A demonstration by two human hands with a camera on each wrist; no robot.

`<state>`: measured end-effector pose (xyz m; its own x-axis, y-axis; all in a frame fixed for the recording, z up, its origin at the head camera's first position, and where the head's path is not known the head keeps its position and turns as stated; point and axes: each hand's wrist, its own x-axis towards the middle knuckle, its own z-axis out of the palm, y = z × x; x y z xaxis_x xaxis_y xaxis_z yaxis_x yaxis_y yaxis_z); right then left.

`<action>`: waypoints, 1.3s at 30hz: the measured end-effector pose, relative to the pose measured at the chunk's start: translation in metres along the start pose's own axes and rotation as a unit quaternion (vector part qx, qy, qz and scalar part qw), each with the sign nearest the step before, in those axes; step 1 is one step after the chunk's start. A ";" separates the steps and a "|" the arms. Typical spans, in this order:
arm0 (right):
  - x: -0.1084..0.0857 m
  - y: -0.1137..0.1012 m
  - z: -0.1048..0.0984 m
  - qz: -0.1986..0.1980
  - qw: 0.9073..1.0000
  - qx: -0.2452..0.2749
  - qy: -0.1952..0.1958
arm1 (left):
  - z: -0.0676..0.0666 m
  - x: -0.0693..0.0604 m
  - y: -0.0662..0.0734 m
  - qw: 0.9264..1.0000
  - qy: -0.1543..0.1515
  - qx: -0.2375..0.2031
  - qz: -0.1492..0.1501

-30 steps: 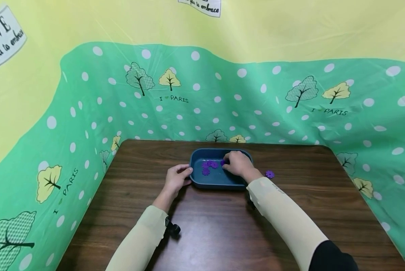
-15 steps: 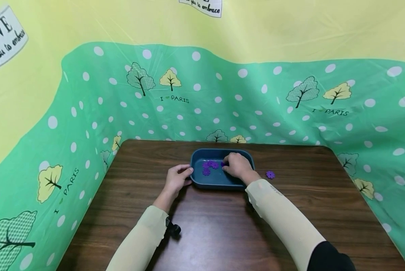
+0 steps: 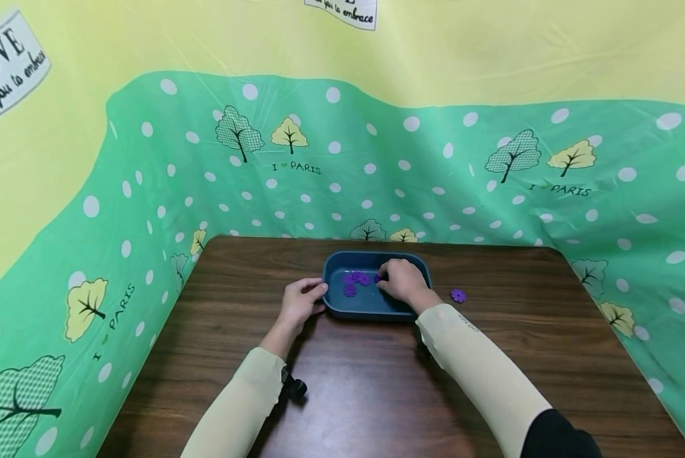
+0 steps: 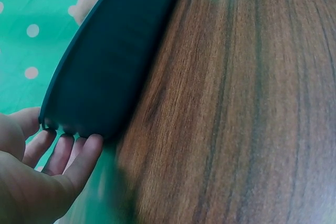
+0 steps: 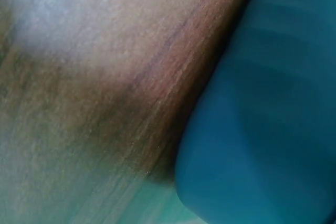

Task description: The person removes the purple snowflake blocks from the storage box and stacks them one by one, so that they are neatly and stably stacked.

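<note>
A dark blue rectangular tray (image 3: 371, 314) stands toward the far side of the table. My left hand (image 3: 300, 300) holds its left end, thumb at the rim and the other fingers against the outer wall, as the left wrist view shows. Inside the tray my right hand (image 3: 402, 280) pinches a small purple piece (image 3: 378, 278), mostly hidden by the fingers. Several flat, flower-shaped purple pieces (image 3: 350, 290) lie on the tray floor left of that hand. In the right wrist view only the tray's outer side (image 5: 252, 129) and blurred table appear; the hand is out of sight.
One more purple flower-shaped piece (image 3: 458, 296) lies on the brown wooden table (image 3: 353, 394), right of the tray. Behind and beside the table hangs a green and yellow cloth (image 3: 376, 152) with dots and trees.
The right hand has dipped very slightly inside the tray and still pinches the piece. The whole head view has shifted a little; the left hand stays on the tray.
</note>
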<state>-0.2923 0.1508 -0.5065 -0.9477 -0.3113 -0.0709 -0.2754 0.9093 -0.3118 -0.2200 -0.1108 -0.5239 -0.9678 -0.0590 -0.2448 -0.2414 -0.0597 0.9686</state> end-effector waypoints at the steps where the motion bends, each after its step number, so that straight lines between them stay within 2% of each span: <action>1: 0.000 0.000 0.000 -0.002 1.000 -0.001 0.002 | 0.000 0.000 0.000 1.000 -0.001 0.001 0.001; 14: -0.004 0.004 -0.007 -0.018 1.000 0.021 0.011 | 0.003 0.001 0.001 1.000 -0.003 -0.002 -0.001; 25: -0.015 0.008 -0.014 -0.046 0.997 0.048 0.047 | 0.003 0.000 0.001 1.000 0.001 -0.001 0.000; 29: -0.017 0.009 -0.016 -0.066 0.995 0.063 0.050 | 0.002 -0.001 0.001 1.000 0.000 -0.003 -0.002; 36: -0.023 0.011 -0.022 -0.123 0.987 0.077 0.063 | 0.001 -0.003 0.002 1.000 -0.004 -0.002 -0.004; 39: -0.027 0.012 -0.026 -0.132 0.985 0.088 0.070 | 0.002 -0.003 0.003 1.000 -0.004 -0.002 -0.004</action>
<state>-0.2747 0.1774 -0.4835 -0.8627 -0.4788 0.1628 -0.4953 0.7354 -0.4625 -0.2182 -0.1092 -0.5206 -0.9663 -0.0497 -0.2527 -0.2493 -0.0647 0.9662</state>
